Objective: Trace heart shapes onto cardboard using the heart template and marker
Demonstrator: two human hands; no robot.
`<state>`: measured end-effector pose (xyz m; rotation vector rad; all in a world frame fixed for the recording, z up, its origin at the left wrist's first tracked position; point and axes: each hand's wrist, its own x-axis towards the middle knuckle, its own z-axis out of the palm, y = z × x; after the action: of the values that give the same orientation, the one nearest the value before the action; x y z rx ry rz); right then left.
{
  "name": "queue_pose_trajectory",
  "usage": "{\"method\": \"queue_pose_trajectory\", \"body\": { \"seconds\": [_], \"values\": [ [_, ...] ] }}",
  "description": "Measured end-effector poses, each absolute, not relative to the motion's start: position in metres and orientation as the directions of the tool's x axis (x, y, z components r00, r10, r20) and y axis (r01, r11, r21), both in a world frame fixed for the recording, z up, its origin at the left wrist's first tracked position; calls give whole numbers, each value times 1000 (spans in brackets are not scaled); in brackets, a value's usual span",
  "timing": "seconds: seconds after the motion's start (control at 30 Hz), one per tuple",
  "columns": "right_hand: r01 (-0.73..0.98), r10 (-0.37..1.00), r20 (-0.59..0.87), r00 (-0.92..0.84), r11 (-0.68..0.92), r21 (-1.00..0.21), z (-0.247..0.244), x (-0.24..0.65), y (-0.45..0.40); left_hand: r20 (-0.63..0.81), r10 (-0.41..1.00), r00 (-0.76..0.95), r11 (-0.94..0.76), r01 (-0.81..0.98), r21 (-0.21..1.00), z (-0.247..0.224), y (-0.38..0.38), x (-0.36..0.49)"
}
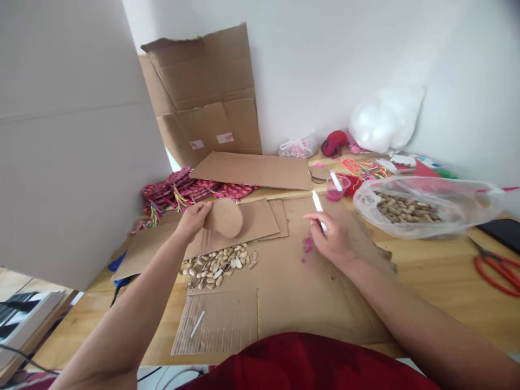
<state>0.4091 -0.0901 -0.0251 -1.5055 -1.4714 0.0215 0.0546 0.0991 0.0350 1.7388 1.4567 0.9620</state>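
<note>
My left hand pinches a round cardboard disc by its left edge, over flat cardboard pieces. Between the fingers of my right hand is a white pen-shaped tube, its tip pointing up and away from me. That hand is above a large cardboard sheet, beside some pink stains. A pile of peanuts in shells lies on the sheet below the disc. A small plastic cup with pink contents and another white tube stands beyond my right hand.
At right are a plastic bag of peanuts, red-handled scissors and a dark phone-like object. Pink patterned fabric pieces with tassels, a cardboard strip, yarn and a bag of white stuffing are at the back.
</note>
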Motion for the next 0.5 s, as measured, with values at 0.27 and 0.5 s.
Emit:
{"method": "queue_pose_trajectory", "body": {
  "seconds": [0.27, 0.5],
  "values": [
    [758, 699, 646, 307, 231, -610, -18, 422, -86, -61, 870, 488, -171, 418, 892, 26, 33, 134],
    [759, 618, 698, 362, 240, -606, -9, 431, -89, 43, 714, 699, -439, 398, 806, 22, -8, 197]
  ]
}}
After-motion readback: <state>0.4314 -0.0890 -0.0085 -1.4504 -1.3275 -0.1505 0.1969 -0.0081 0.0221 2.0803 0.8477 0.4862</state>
